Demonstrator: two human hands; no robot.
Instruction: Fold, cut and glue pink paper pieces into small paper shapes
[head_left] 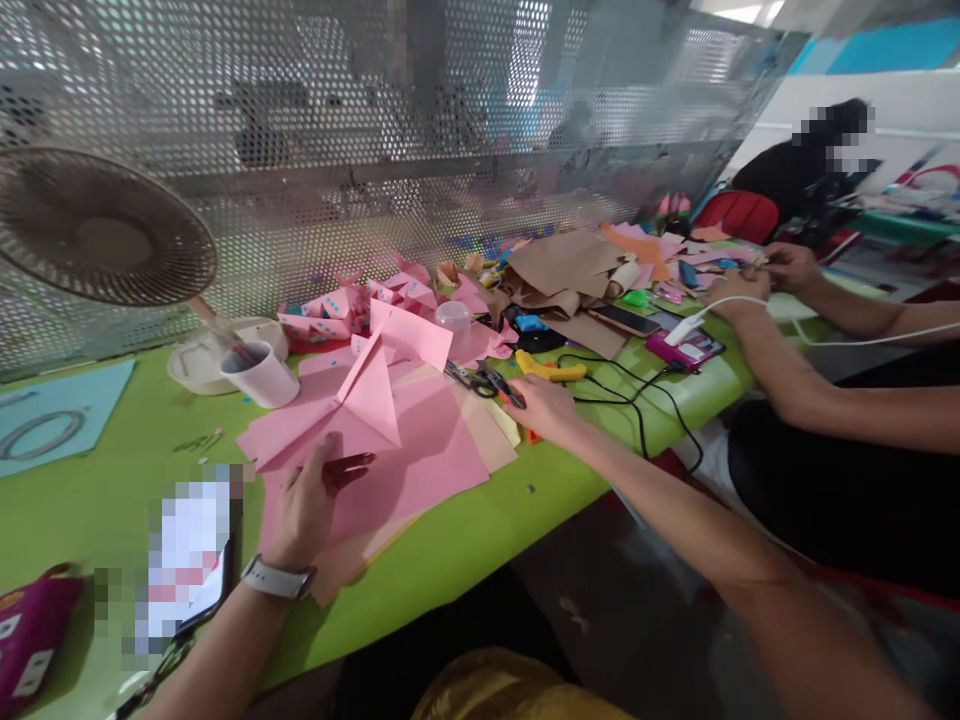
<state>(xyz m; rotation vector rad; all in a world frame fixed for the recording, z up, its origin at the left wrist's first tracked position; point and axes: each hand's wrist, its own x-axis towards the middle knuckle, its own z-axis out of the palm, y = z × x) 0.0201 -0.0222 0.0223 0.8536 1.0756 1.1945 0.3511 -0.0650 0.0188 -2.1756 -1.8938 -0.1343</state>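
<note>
**Two hands at the pink paper**

The left hand (306, 505) lies flat and open on a sheet of pink paper (420, 455), fingers spread and pressing it to the green table (480, 530); a watch (276, 578) sits on its wrist. Just beyond its fingertips stands a folded pink piece (371, 395), its pointed flap raised off the sheet. The right hand (541, 408) reaches out well apart from the left, resting at the far right edge of the paper stack. Its fingers curl around something small with an orange part (517, 400), but the grip is too blurred to tell whether they close on it. Scissors (469, 378) lie touching or just beside its fingertips, and a yellow-handled tool (551, 371) sits just past it, near a black cable (637, 400).

Beyond the left hand, a white cup (262, 375) stands tilted by the base of a fan (97, 230). Farther behind the folded piece sit pink paper boxes with dots (330, 305). To the right of the right hand, another person's hands (765, 275) work over brown paper scraps (570, 265) and phones (624, 320). A magenta pouch (34, 630) lies left of the left wrist.
</note>
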